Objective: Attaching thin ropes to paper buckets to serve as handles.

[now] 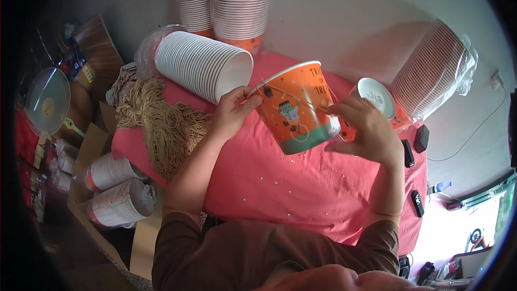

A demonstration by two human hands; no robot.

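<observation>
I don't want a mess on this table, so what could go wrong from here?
The orange bucket is tilted, and the left hand grips it at one side, so it might slip or twist. The string pile lies at the edge of the table beside the left forearm, and could snag or slide off. The white stack of buckets rests on its side, so a bump might roll it.

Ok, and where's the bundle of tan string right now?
The tan string bundle is left of centre in the head view, on the pink tablecloth, below the sideways bucket stack and left of the left hand.
</observation>
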